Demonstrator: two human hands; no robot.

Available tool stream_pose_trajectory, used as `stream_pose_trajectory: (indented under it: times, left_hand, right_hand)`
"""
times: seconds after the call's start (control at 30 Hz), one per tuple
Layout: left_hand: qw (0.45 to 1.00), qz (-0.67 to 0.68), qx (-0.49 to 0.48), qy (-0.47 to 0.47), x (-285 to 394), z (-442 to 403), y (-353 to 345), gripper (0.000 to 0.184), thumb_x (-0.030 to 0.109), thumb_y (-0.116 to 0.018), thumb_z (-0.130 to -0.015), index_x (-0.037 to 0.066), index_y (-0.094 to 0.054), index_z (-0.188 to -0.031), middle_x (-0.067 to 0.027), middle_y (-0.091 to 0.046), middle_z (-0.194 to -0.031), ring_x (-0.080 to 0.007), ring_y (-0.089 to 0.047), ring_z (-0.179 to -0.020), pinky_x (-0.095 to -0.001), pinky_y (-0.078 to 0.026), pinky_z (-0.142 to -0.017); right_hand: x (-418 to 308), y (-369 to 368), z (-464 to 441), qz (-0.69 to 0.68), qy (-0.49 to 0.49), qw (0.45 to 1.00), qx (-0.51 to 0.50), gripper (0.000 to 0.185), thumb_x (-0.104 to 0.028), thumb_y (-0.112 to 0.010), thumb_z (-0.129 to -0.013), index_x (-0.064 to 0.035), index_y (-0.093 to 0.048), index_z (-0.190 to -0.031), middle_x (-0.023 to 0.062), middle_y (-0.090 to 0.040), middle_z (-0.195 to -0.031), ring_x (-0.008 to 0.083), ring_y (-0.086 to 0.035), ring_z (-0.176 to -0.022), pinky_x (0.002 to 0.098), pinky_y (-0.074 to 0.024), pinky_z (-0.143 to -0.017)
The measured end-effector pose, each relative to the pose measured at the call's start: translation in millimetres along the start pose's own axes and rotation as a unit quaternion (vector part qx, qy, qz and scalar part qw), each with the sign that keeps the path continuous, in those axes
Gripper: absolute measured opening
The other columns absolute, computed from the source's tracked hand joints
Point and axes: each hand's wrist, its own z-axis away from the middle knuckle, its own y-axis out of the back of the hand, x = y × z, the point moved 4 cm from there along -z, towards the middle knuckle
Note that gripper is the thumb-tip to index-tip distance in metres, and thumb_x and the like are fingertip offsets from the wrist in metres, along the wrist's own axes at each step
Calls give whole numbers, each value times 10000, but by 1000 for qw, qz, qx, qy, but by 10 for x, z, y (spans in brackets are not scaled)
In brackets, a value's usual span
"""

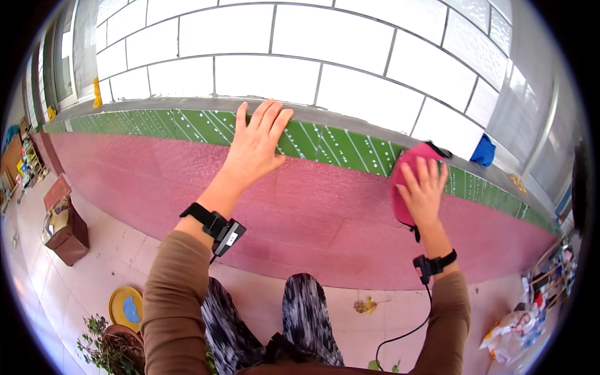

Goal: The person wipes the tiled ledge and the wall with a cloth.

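My left hand (257, 134) lies with fingers spread over the green patterned tile border (300, 139), its fingertips reaching the grey ledge above. Toward the right, my right hand (425, 187) holds a pink pad (400, 203) with black edging or straps against that same border and the pink tiled wall (294, 206) below. Its fingers are splayed across the pad, and my palm hides part of it. Each wrist wears a black strap with a small device.
White tiles (325, 37) rise behind the ledge. A blue cloth (483, 150) lies on the ledge at right. On the floor are a brown box (70, 234), a yellow dish (119, 307), a potted plant (100, 344), a dry leaf (367, 305) and plastic bags (512, 331).
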Motion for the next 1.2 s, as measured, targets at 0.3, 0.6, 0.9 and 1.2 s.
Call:
stream_pose_trajectory:
  times: [0.3,0.6,0.9,1.2]
  left_hand:
    - [1000,-22,-8,0,0,32,4,895,283,-810,-581,123,-353,-1333,-94,-406,-1307,-234,-351,-1265,-510,-224,-1059]
    - [1000,-22,2,-15,-48,56,-42,852,243,-789,-580,119,-376,-1315,-79,-434,-1283,-216,-376,-1250,-482,-243,-1059]
    - [1000,-3,8,7,-32,37,-70,868,160,-800,-553,132,-363,-1302,-84,-424,-1295,-230,-368,-1266,-470,-228,-1083]
    - [999,24,35,7,9,29,-15,842,86,-760,-532,108,-395,-1289,-88,-454,-1270,-240,-390,-1250,-475,-228,-1077]
  right_hand:
    - [-1345,-60,-1213,-159,66,985,22,587,-216,-671,-716,-211,-500,-1277,34,-403,-1376,228,-353,-1296,512,-212,-1059]
    - [-1242,-88,-1054,-122,100,987,9,517,-128,-577,-768,-259,-503,-1262,-26,-432,-1353,169,-401,-1261,517,-208,-1067]
    - [270,202,284,22,-49,997,-59,443,-123,-647,-757,-192,-558,-1186,105,-461,-1285,292,-414,-1221,564,-259,-1036]
    - [1139,776,491,-20,-250,963,-95,378,-118,-579,-838,-102,-533,-1212,142,-492,-1259,345,-485,-1134,376,-412,-947]
